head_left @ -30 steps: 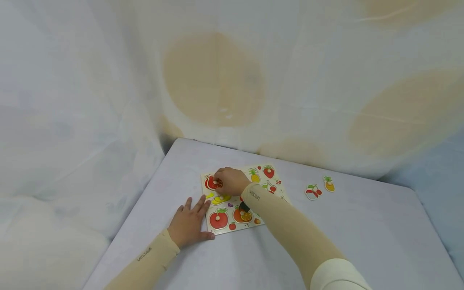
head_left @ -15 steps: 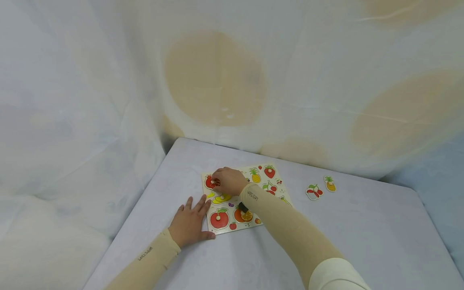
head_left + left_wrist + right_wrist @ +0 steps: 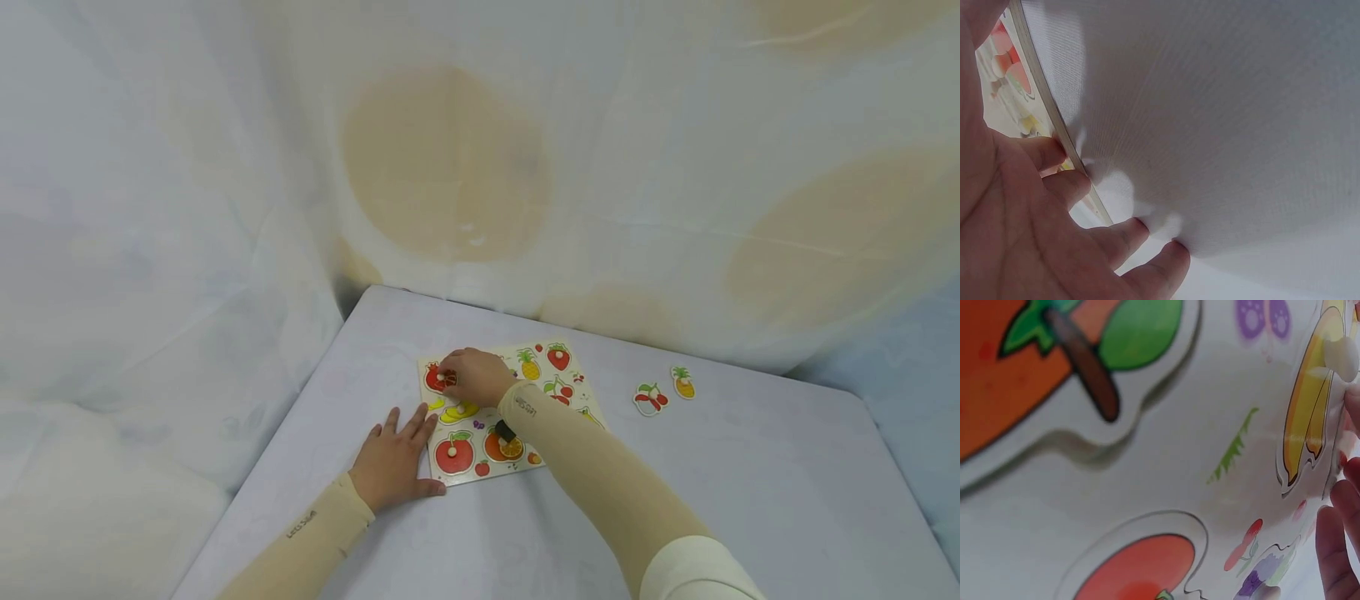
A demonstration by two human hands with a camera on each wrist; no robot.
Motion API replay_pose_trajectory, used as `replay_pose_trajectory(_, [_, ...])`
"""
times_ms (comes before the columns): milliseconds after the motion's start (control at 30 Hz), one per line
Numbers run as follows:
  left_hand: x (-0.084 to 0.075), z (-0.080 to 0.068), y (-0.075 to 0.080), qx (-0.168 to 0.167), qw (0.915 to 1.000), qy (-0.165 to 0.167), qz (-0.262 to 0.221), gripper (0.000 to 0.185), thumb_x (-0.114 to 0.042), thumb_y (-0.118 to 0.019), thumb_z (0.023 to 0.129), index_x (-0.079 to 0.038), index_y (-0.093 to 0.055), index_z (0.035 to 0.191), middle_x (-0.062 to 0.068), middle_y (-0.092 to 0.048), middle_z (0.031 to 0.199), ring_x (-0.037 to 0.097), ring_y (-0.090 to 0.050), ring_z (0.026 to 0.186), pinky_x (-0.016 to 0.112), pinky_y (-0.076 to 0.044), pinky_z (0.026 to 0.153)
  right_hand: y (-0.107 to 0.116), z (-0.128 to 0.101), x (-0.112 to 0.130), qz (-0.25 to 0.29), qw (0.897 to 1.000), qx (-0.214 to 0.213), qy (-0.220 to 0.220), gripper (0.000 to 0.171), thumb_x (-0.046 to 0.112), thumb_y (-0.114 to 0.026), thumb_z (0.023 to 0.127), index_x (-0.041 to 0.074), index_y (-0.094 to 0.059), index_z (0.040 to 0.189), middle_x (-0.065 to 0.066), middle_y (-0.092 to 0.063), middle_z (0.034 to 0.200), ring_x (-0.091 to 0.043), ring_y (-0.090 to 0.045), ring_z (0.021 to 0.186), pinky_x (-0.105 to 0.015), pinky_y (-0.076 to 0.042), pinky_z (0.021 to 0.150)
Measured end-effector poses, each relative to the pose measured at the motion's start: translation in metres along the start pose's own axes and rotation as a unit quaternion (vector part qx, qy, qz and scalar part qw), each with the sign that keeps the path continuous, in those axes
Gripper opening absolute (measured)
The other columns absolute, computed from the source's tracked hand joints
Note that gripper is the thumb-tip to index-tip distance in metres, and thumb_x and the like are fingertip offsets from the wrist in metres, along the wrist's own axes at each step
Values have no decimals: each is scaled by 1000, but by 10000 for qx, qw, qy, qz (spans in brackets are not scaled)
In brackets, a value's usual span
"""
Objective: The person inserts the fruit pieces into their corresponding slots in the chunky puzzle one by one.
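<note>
A fruit puzzle board (image 3: 558,400) lies on the white-clothed table. My right hand (image 3: 457,375) reaches over it and curls its fingers round the knob of the red pomegranate piece (image 3: 433,380) at the board's far left corner. My left hand (image 3: 393,458) lies flat on the cloth, its fingers touching the board's left edge (image 3: 1054,122). Banana (image 3: 457,412), apple (image 3: 453,454) and orange (image 3: 501,447) pieces sit in the board. The right wrist view shows the banana piece (image 3: 1310,419) close up, with fingertips (image 3: 1335,537) beside it.
Two loose pieces, a cherry (image 3: 648,397) and a pineapple (image 3: 682,382), lie on the cloth to the right of the board. A draped, stained sheet (image 3: 450,167) rises behind the table. The table's left edge (image 3: 292,417) runs close to my left hand.
My right hand's fingers have closed over the white knob of the red piece, which showed one second ago. The left hand has stayed put.
</note>
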State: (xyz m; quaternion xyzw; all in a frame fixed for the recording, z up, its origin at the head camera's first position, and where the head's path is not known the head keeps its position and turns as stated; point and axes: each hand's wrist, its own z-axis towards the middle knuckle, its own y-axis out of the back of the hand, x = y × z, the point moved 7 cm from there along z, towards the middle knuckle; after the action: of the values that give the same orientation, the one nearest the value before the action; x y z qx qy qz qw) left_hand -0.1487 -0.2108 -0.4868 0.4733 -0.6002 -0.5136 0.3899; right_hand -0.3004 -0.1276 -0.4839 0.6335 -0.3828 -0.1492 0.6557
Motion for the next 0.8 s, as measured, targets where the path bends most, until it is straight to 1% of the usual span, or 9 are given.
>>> replay_pose_trajectory(133, [0, 0, 0, -5, 10000, -5, 40, 106, -73, -71, 73, -11, -40, 154, 13, -34, 159, 55, -38, 133, 65, -42, 98, 1, 0, 0, 74, 9999, -70, 17, 34, 33, -73, 92, 22, -71, 124, 6, -64, 128, -14, -57, 121, -37, -46, 103])
replay_pose_trajectory(433, [-3, 0, 2, -9, 10000, -36, 39, 106, -73, -71, 74, -11, -40, 153, 13, -34, 158, 55, -38, 133, 65, -42, 98, 2, -2, -3, 89, 9999, -102, 9, 33, 32, -73, 92, 22, -71, 123, 6, -64, 128, -14, -58, 120, -36, -46, 103])
replay_pose_trajectory(667, [-3, 2, 0, 146, 9999, 59, -1, 107, -74, -71, 73, -12, -39, 154, 12, -32, 160, 55, -37, 134, 66, -41, 99, 12, -10, -7, 156, 9998, -107, 26, 31, 29, -71, 94, 21, -71, 123, 4, -63, 130, -16, -57, 122, -37, -45, 104])
replay_pose_trajectory(800, [0, 3, -3, 236, 9996, 144, -67, 107, -74, -71, 73, -13, -38, 155, 11, -30, 161, 55, -35, 135, 66, -39, 100, 20, -19, -18, 223, 9996, -197, 20, 31, 28, -70, 94, 19, -71, 123, 3, -62, 131, -17, -58, 121, -37, -46, 103])
